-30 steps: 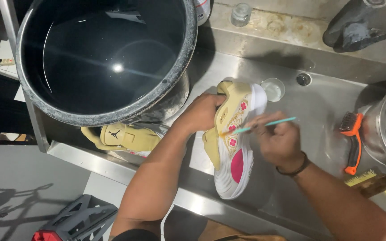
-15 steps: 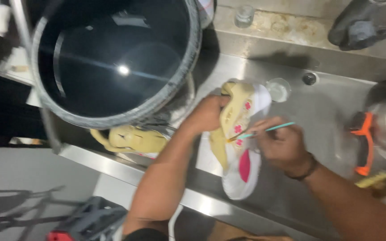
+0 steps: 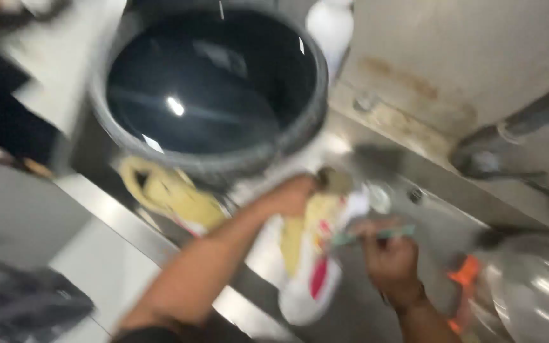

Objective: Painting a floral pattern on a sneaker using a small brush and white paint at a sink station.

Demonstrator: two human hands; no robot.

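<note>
Gripping the upper end of a yellow, white and pink sneaker (image 3: pixel 312 254), the left hand (image 3: pixel 293 197) is closed on the shoe near its collar and holds it against the floor of a stainless steel sink (image 3: pixel 408 298). The sneaker lies roughly lengthwise toward the viewer, its white toe nearest the front rim of the sink. The frame is heavily blurred, so fine detail of the finger placement cannot be made out.

The right hand (image 3: pixel 389 260) sits just beside the shoe on its right, fingers closed around a thin teal-handled brush (image 3: pixel 376 236); the brush lies across toward the shoe, and its tip appears to touch the upper, though the blur prevents certainty.

Surroundings: a large dark round tub (image 3: pixel 211 95) filled with dark liquid occupies the left rear of the sink and stands directly behind the left forearm, its rim close above the hand. A second yellow shoe (image 3: pixel 169 197) lies partly under the tub's front edge, to the left of the forearm and apart from the held sneaker. A white bottle (image 3: pixel 330 28) stands behind the tub at the top of the view. At the right edge a shiny metal bowl-like vessel (image 3: pixel 535 286) rests in the sink, with an orange-handled tool (image 3: pixel 462 289) lying between it and the right wrist. A drain fitting (image 3: pixel 414 195) shows on the sink floor beyond the brush
</note>
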